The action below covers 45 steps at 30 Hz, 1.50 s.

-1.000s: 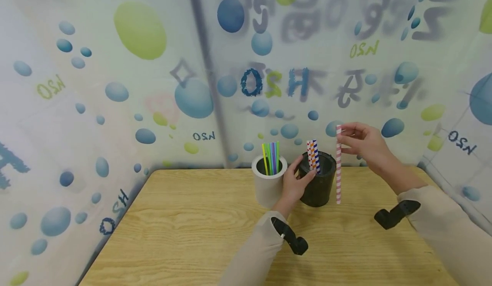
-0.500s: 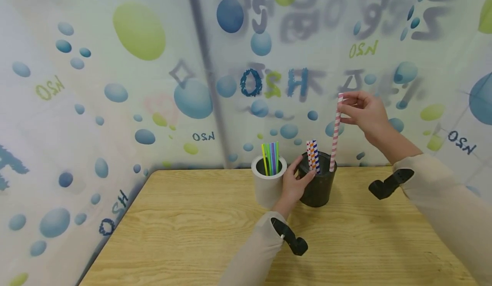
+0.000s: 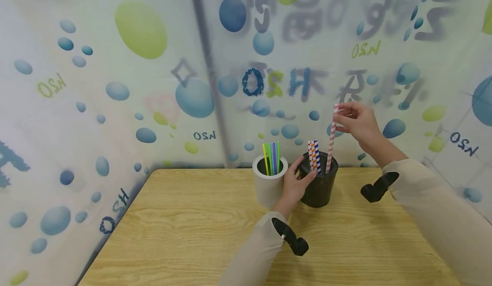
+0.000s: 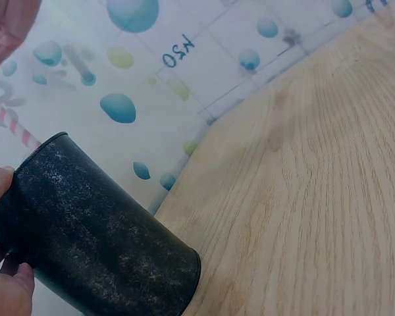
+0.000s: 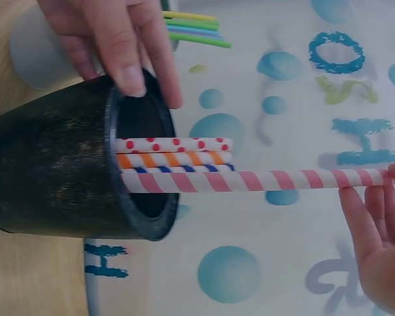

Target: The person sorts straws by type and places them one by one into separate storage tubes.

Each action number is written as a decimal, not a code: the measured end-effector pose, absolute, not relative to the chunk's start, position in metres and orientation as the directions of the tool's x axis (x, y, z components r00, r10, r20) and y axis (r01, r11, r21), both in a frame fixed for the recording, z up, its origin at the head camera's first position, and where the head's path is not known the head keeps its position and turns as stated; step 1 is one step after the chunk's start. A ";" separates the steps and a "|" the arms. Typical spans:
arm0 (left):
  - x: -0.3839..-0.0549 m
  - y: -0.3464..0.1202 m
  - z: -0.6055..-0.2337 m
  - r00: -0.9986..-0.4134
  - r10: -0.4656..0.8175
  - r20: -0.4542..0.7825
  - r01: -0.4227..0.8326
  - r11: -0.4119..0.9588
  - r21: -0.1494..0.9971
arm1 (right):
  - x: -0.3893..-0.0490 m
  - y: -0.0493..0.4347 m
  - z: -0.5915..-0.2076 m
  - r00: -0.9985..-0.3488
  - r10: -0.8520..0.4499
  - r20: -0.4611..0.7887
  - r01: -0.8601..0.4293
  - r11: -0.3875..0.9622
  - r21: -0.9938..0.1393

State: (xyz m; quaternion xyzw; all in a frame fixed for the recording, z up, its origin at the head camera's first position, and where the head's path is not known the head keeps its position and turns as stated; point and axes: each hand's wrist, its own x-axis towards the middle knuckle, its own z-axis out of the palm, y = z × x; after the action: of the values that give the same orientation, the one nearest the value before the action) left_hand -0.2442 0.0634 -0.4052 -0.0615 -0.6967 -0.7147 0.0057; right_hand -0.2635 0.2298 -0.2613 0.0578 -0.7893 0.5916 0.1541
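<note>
My right hand (image 3: 359, 123) pinches a pink-and-white striped paper straw (image 5: 270, 180) near its top end. The lower end of that straw dips inside the mouth of a black pot (image 3: 317, 194), towards its right side, leaning slightly. Several other paper straws (image 3: 313, 156), red-dotted, orange-striped and blue-striped, stand in the same pot. My left hand (image 3: 295, 185) grips the pot at its left, thumb at the near side and fingers at the rim. In the left wrist view the dark, mottled pot wall (image 4: 105, 224) fills the lower left.
Just left of the black pot stands a white pot (image 3: 265, 191) with several thin plastic straws (image 3: 271, 158) in yellow, green, blue and purple. Both pots are near the back edge of a wooden table (image 3: 184, 217), close to a printed wall sheet (image 3: 153, 89).
The right hand first raised the pink-striped straw from beside the black pot to over its rim, then lowered its end into the mouth. The left hand has stayed on the pot.
</note>
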 end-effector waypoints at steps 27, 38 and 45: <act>-0.245 0.064 -0.406 -0.991 0.077 0.111 0.108 -0.041 0.993 | -0.273 0.227 -0.331 -0.986 0.067 0.150 -0.115 0.371 -0.922; -0.245 0.063 -0.405 -0.989 0.086 0.117 0.115 -0.026 0.993 | -0.277 0.221 -0.340 -0.993 0.079 0.093 -0.053 0.405 -0.913; -0.244 0.063 -0.405 -0.990 0.079 0.117 0.115 -0.026 0.993 | -0.281 0.222 -0.343 -0.995 0.074 0.070 -0.032 0.422 -0.906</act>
State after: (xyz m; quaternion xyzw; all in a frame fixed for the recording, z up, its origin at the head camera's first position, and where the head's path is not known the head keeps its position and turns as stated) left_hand -0.2439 0.0627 -0.4052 -0.0693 -0.6977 -0.7129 0.0127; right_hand -0.2811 0.2215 -0.3430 -0.0125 -0.8418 0.5374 0.0497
